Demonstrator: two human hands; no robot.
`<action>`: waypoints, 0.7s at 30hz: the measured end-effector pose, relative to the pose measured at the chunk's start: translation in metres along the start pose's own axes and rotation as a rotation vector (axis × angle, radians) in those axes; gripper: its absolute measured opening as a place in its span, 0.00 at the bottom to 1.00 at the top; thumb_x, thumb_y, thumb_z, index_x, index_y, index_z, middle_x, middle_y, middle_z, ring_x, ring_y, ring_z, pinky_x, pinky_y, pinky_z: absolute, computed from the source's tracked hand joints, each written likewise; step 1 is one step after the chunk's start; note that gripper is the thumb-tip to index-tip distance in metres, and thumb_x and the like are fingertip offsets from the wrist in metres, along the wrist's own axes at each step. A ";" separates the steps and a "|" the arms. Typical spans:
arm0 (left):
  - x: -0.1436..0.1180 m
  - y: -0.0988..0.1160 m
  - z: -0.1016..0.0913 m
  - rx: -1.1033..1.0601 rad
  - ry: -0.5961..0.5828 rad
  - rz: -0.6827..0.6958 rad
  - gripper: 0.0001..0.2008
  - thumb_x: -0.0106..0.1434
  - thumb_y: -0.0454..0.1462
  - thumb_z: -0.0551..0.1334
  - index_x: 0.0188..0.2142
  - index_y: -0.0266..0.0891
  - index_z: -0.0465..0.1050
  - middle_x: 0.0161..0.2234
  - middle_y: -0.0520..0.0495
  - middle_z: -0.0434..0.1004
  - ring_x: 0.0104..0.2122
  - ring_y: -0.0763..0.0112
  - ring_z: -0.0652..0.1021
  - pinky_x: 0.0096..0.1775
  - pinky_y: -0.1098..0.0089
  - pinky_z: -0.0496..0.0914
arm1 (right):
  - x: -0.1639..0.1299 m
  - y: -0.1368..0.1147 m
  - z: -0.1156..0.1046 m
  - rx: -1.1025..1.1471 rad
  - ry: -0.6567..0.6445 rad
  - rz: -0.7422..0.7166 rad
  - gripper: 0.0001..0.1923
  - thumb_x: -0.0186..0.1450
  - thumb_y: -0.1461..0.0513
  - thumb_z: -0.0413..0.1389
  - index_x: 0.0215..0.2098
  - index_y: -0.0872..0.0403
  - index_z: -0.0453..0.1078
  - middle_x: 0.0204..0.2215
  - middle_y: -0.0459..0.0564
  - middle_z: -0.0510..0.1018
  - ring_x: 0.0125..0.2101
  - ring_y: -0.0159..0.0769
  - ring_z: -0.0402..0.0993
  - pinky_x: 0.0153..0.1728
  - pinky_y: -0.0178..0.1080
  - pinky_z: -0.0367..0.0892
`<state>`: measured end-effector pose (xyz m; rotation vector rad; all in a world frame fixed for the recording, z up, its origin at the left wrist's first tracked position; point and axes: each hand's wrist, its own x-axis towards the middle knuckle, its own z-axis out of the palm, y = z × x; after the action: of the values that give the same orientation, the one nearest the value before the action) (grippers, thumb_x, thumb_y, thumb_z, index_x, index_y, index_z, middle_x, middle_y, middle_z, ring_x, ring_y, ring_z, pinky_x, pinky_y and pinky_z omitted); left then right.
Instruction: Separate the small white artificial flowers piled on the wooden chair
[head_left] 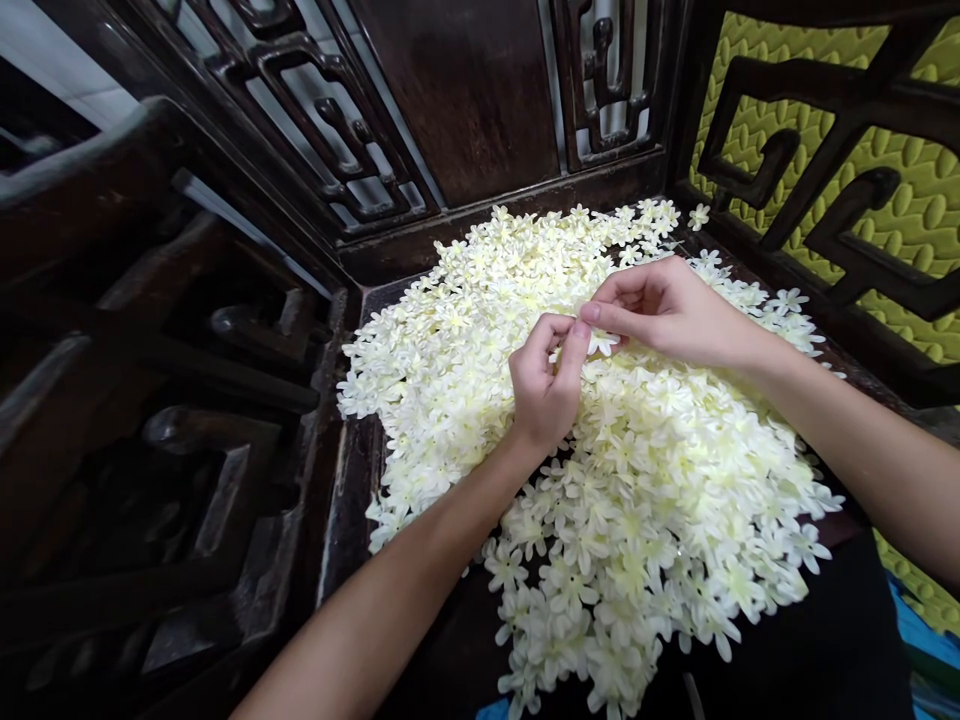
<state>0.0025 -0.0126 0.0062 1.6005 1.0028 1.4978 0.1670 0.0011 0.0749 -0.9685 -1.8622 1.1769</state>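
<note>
My left hand (546,378) is closed in a pinch, thumb against the curled index finger. My right hand (664,312) meets it from the right, thumb and forefinger pinched together at the left thumb tip. Right under the touching fingertips shows a white flower (602,342), which looks held between the hands, its middle partly covered by fingers. Anything smaller in the pinches is hidden. Below and around both hands spreads a thick heap of loose white flowers (660,470) with pale yellow centres, apparently artificial, some with small dark holes.
The heap lies on a dark wooden seat (352,490) and spills toward my lap. Carved wooden lattice (322,110) rises behind, with an armrest (187,440) at the left. On the right, a yellow-green padded surface (892,220) shows through more lattice. Blue material (919,620) lies low right.
</note>
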 end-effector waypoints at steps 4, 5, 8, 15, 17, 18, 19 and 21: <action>0.000 0.000 0.000 0.003 0.000 -0.001 0.13 0.68 0.44 0.60 0.29 0.40 0.66 0.22 0.55 0.60 0.22 0.78 0.59 0.25 0.71 0.55 | 0.000 -0.001 0.000 -0.008 -0.012 -0.003 0.15 0.67 0.54 0.62 0.33 0.58 0.77 0.18 0.44 0.70 0.15 0.23 0.56 0.13 0.32 0.48; 0.000 0.000 0.000 0.003 0.000 -0.003 0.14 0.68 0.44 0.60 0.29 0.40 0.66 0.22 0.55 0.59 0.22 0.78 0.59 0.25 0.71 0.55 | -0.001 -0.001 0.000 -0.010 -0.013 -0.003 0.15 0.67 0.54 0.62 0.33 0.58 0.76 0.18 0.43 0.69 0.15 0.23 0.55 0.13 0.32 0.48; 0.000 0.001 0.001 0.003 -0.002 -0.012 0.14 0.68 0.44 0.60 0.29 0.40 0.65 0.22 0.55 0.59 0.22 0.78 0.59 0.25 0.71 0.55 | -0.001 -0.001 -0.001 -0.011 -0.019 -0.004 0.15 0.67 0.54 0.62 0.33 0.58 0.76 0.18 0.43 0.69 0.15 0.23 0.55 0.13 0.33 0.48; 0.000 0.001 0.001 -0.006 -0.005 -0.011 0.14 0.68 0.44 0.60 0.28 0.40 0.65 0.22 0.55 0.60 0.22 0.78 0.59 0.26 0.71 0.56 | -0.001 -0.001 0.000 -0.015 -0.007 0.004 0.15 0.67 0.53 0.62 0.32 0.58 0.76 0.18 0.43 0.70 0.16 0.23 0.57 0.13 0.32 0.48; 0.000 0.001 0.001 -0.002 -0.006 -0.011 0.14 0.68 0.44 0.60 0.28 0.40 0.65 0.22 0.55 0.60 0.22 0.78 0.59 0.26 0.71 0.55 | 0.000 -0.002 0.001 -0.019 -0.004 0.007 0.15 0.67 0.53 0.62 0.32 0.58 0.76 0.19 0.44 0.70 0.16 0.23 0.57 0.13 0.32 0.49; 0.000 0.001 0.001 -0.001 -0.006 -0.012 0.14 0.68 0.44 0.60 0.28 0.40 0.65 0.22 0.55 0.60 0.22 0.78 0.59 0.25 0.71 0.55 | 0.000 -0.002 0.001 -0.019 -0.004 0.007 0.15 0.67 0.53 0.62 0.32 0.58 0.76 0.19 0.44 0.70 0.16 0.23 0.57 0.13 0.32 0.49; 0.000 0.002 0.001 0.001 -0.006 -0.011 0.14 0.68 0.44 0.60 0.28 0.40 0.65 0.22 0.55 0.59 0.22 0.78 0.59 0.25 0.71 0.55 | 0.000 -0.002 0.001 -0.020 -0.004 0.007 0.15 0.67 0.53 0.62 0.32 0.58 0.76 0.19 0.44 0.70 0.16 0.23 0.58 0.13 0.32 0.49; 0.000 0.002 0.001 0.007 -0.006 -0.014 0.15 0.68 0.45 0.60 0.28 0.40 0.65 0.22 0.55 0.59 0.22 0.78 0.59 0.25 0.71 0.55 | -0.001 -0.003 0.001 -0.027 -0.004 0.011 0.15 0.67 0.53 0.62 0.32 0.58 0.76 0.19 0.44 0.70 0.16 0.23 0.57 0.13 0.33 0.49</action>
<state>0.0033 -0.0130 0.0077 1.5990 1.0149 1.4807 0.1660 -0.0008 0.0771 -0.9930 -1.8826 1.1630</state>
